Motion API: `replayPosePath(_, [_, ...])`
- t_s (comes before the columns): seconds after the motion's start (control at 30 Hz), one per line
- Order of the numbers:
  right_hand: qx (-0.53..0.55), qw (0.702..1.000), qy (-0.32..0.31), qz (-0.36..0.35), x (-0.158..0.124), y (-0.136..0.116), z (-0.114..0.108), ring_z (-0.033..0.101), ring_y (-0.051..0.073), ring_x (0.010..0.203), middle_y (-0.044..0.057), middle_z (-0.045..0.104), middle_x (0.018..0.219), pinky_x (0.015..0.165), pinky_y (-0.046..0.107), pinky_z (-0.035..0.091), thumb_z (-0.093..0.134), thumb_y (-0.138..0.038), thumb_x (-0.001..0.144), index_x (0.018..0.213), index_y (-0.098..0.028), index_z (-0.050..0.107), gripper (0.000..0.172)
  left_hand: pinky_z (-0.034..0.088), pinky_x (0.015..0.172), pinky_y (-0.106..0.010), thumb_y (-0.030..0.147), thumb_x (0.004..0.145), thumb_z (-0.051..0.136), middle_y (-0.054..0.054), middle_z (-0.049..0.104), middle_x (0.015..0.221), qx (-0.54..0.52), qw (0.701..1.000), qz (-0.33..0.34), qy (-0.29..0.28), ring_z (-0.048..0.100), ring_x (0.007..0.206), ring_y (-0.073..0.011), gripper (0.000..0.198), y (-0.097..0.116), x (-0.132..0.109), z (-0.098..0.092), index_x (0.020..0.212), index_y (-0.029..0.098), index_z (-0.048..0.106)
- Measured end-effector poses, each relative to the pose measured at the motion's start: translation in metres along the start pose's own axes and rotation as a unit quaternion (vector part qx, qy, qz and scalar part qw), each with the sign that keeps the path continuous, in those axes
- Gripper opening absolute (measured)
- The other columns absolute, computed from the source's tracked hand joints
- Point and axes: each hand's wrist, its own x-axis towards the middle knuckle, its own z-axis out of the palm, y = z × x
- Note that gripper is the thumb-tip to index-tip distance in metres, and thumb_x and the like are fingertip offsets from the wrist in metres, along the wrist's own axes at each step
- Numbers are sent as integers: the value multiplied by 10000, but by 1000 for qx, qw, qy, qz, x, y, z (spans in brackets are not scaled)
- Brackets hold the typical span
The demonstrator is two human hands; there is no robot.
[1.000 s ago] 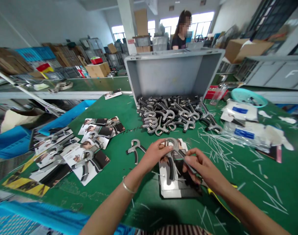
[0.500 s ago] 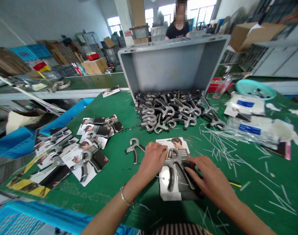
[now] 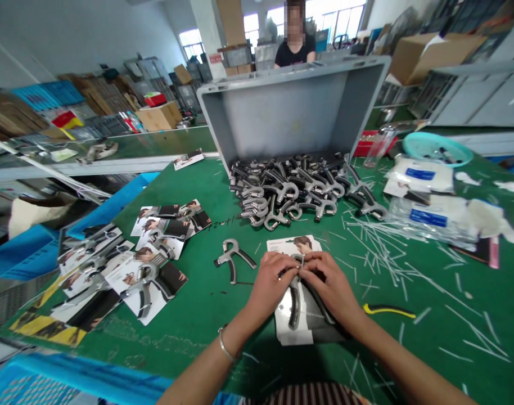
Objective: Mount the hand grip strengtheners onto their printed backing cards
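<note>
A grey and black hand grip (image 3: 294,306) lies on a printed card (image 3: 301,336) in front of me. At the grip's top, my left hand (image 3: 274,281) and my right hand (image 3: 327,281) meet, fingertips pinched together around something small and pale, too small to make out. The fingers hide most of the grip's spring end. Left of my hands, a loose hand grip (image 3: 233,259) rests on the green table. Beyond them, a pile of hand grips (image 3: 282,191) spills from the tipped grey crate (image 3: 291,118).
Carded grips (image 3: 145,281) lie at the left. White plastic strips (image 3: 379,253) are scattered at the right, near a yellow-handled tool (image 3: 389,309). Plastic bags (image 3: 429,216) and a turquoise basin (image 3: 436,149) stand farther right. A person (image 3: 294,50) is behind the crate.
My right hand has moved from the grip's right side up to its top, meeting my left hand there. The yellow-handled tool is now more visible. The view has shifted slightly.
</note>
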Motion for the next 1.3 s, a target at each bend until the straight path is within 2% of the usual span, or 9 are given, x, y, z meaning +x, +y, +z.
replayPosePath(0.13, [-34,998,-38,-30,-10,-3,-4,488,245,1187,52,569,1198,1032,446,358,561,-274,947,828,-245,652,153,398,942,-374,174,878,653,-11,735,951,-27,999,-8,21,612,977,-191,90,-2,-3,7,890,229,723])
replayPosePath(0.3, [-60,994,-75,-57,-16,-3,-7,456,247,1235,49,537,1299,1041,458,350,525,-272,969,848,-242,636,167,417,936,-368,168,874,652,-18,734,939,-62,997,-22,31,613,972,-196,94,-1,-4,9,891,228,722])
replayPosePath(0.63, [-56,995,-69,-49,-15,1,-3,469,243,1221,44,554,1277,1032,452,360,542,-259,959,853,-247,646,149,422,940,-361,165,877,646,-24,724,953,-65,997,-21,26,603,990,-197,111,-5,-10,9,910,233,727])
replayPosePath(0.9, [-34,997,-48,-42,-14,-1,-2,484,246,1194,44,585,1229,1012,444,364,549,-286,960,854,-252,664,160,404,960,-390,193,890,640,-34,725,997,-54,998,44,-3,598,1013,-206,114,-8,-13,2,941,242,730])
replayPosePath(1.0, [-33,997,-50,-39,-13,-1,-2,488,246,1182,44,595,1204,1005,441,371,547,-291,960,844,-251,662,168,421,937,-382,220,893,635,-32,730,948,-80,997,5,-14,609,972,-204,97,0,-11,-5,931,234,724])
replayPosePath(1.1, [-33,998,-48,-32,-11,-1,1,485,246,1188,51,589,1210,1026,460,363,534,-264,960,884,-252,646,136,442,879,-361,232,890,633,-24,710,876,-69,997,-28,27,601,913,-198,77,11,-8,-7,860,221,704])
replayPosePath(1.2, [-25,999,-24,-29,-8,-2,5,476,253,1215,72,567,1238,1054,496,352,543,-211,932,974,-250,611,88,416,904,-376,187,897,600,-24,693,875,5,997,10,72,581,928,-200,93,23,-14,0,844,211,672])
replayPosePath(1.23, [-20,999,-12,-29,-7,-2,6,477,255,1217,78,565,1236,1055,503,354,547,-196,919,984,-247,598,97,407,915,-385,167,900,581,-28,691,878,34,996,34,73,576,932,-203,105,26,-20,5,846,206,662])
replayPosePath(1.3, [-11,1000,7,-28,-6,-3,8,489,257,1202,86,568,1214,1048,508,367,546,-182,902,971,-243,578,97,397,924,-405,138,904,539,-48,691,893,94,991,87,41,571,941,-218,130,29,-35,14,858,191,649])
